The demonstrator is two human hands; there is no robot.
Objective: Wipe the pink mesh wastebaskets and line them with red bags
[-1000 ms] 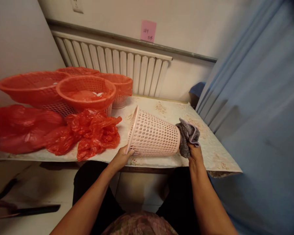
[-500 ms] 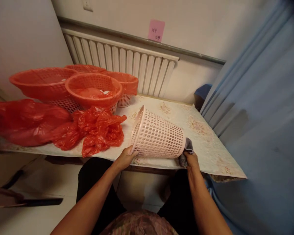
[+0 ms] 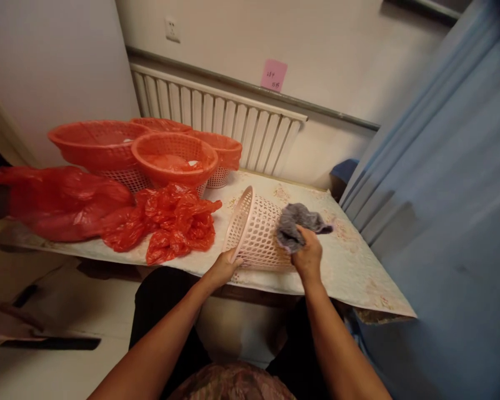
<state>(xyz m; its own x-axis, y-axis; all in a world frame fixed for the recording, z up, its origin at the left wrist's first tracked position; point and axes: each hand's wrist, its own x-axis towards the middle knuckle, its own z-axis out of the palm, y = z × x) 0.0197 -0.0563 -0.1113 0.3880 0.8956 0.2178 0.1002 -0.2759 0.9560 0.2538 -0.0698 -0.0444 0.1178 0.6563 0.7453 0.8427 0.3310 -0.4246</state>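
Basket work is what we are looking down at: a pale pink perforated basket [image 3: 254,236] is lying on its side at the near edge of the desk [image 3: 358,266], its open rim turned to our left. Our left hand [image 3: 225,266] is closing its grip on the lower part of that rim, fingers curled over the edge. Our right hand [image 3: 308,256] is clamping a grey cloth [image 3: 294,225] and pressing it against the basket's upper side wall, near the narrow bottom end. Just left of the basket, crumpled red plastic bags [image 3: 170,222] are lying on the desk, and behind them red baskets [image 3: 173,161] are standing in a cluster. A pink sticky note [image 3: 274,75] is sticking to the wall above the white radiator [image 3: 216,119]; it is carrying handwriting, too small for us to read.
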